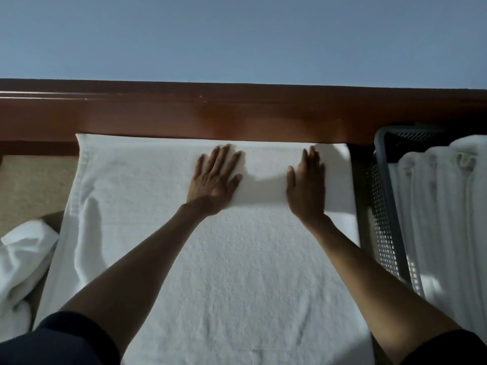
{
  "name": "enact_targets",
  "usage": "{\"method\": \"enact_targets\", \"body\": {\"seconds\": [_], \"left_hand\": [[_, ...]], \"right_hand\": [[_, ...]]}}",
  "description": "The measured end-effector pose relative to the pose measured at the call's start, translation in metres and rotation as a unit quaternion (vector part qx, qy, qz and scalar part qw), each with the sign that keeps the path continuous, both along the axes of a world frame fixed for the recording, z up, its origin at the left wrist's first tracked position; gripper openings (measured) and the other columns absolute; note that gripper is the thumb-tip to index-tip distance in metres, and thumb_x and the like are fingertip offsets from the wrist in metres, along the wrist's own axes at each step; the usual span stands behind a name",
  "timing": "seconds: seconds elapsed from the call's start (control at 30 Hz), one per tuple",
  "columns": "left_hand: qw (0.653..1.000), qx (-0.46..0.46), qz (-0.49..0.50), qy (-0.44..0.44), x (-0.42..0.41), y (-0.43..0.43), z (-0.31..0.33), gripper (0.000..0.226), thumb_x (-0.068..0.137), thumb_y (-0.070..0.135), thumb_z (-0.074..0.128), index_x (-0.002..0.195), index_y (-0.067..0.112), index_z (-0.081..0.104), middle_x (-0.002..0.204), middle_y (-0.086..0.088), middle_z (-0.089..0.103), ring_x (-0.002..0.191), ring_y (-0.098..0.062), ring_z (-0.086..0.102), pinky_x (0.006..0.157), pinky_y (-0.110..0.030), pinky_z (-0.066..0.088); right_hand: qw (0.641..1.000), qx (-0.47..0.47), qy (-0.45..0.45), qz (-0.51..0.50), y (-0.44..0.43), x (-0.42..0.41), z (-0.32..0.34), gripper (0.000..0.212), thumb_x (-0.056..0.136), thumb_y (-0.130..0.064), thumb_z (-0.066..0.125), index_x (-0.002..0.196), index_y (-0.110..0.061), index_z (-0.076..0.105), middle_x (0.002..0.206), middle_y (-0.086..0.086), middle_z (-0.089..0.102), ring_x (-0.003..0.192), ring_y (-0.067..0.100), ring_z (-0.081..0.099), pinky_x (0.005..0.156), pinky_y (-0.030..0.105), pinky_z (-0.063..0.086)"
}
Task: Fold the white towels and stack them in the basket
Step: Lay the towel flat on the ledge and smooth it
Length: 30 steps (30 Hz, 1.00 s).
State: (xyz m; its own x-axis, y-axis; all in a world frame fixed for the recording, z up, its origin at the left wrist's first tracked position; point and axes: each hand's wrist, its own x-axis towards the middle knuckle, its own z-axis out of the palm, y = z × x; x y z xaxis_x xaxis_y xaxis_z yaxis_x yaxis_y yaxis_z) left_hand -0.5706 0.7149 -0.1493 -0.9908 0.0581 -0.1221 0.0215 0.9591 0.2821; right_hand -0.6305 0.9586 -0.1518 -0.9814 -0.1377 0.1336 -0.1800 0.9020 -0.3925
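A large white towel [216, 259] lies spread flat in front of me, its far edge against a brown wooden board. At its far right a smaller folded part [263, 177] lies on top. My left hand [214, 180] presses flat on the left end of that folded part, fingers straight and spread. My right hand [307, 185] presses flat on its right end, fingers straight and together. A dark mesh basket [382, 219] stands at the right and holds several folded white towels [442, 219] set side by side.
A crumpled white towel [21, 264] lies at the lower left on a beige surface [31, 185]. The brown wooden board [237, 114] runs across the far side, with a blue-grey wall [237, 35] behind it.
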Motion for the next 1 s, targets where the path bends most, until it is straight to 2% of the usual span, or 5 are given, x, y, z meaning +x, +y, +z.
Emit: {"method": "enact_targets", "body": {"seconds": [0.2,0.53,0.8,0.93,1.0], "left_hand": [[0.999,0.006,0.049,0.002,0.074,-0.036,0.002,0.059,0.11,0.05,0.018,0.164,0.034,0.005,0.173,0.003,-0.003,0.159,-0.02,-0.006,0.128,-0.05,0.0],[0.987,-0.022,0.162,-0.005,0.093,-0.244,0.004,0.068,0.105,0.066,0.025,0.163,0.04,0.001,0.172,0.011,-0.003,0.159,-0.017,-0.003,0.127,-0.05,0.006],[0.985,0.053,0.163,-0.016,0.099,-0.269,0.015,0.066,0.106,0.055,0.034,0.163,0.026,0.019,0.172,0.002,0.008,0.159,-0.021,0.002,0.125,-0.053,-0.001],[0.962,0.126,0.22,0.102,0.165,-0.258,0.04,0.038,0.102,0.027,0.051,0.138,0.014,0.054,0.142,-0.011,0.055,0.132,-0.033,0.048,0.108,-0.052,0.042],[0.947,0.142,0.264,0.116,0.212,-0.251,0.048,0.025,0.1,0.02,0.054,0.123,0.012,0.059,0.118,-0.011,0.062,0.109,-0.031,0.055,0.092,-0.048,0.048]], "right_hand": [[0.991,-0.082,0.013,0.106,-0.115,0.049,-0.005,0.053,0.107,-0.027,0.042,0.15,0.003,0.041,0.159,0.022,0.035,0.149,0.034,0.033,0.122,0.048,0.027],[0.996,0.035,0.0,0.087,-0.153,0.064,-0.01,0.056,0.106,-0.038,0.038,0.154,-0.008,0.034,0.165,0.011,0.027,0.155,0.025,0.018,0.123,0.049,0.021],[0.994,0.093,-0.046,0.024,-0.168,0.086,-0.009,0.062,0.107,-0.045,0.022,0.159,-0.01,0.025,0.168,0.013,0.018,0.156,0.03,0.013,0.123,0.054,0.014],[0.995,0.066,-0.071,-0.036,-0.184,0.135,-0.008,0.061,0.105,-0.039,0.031,0.157,-0.006,0.029,0.164,0.021,0.025,0.152,0.038,0.02,0.121,0.057,0.018],[0.995,0.059,-0.063,-0.042,-0.191,0.169,-0.01,0.06,0.105,-0.037,0.033,0.155,-0.005,0.031,0.162,0.023,0.027,0.151,0.04,0.023,0.12,0.057,0.019]]}}
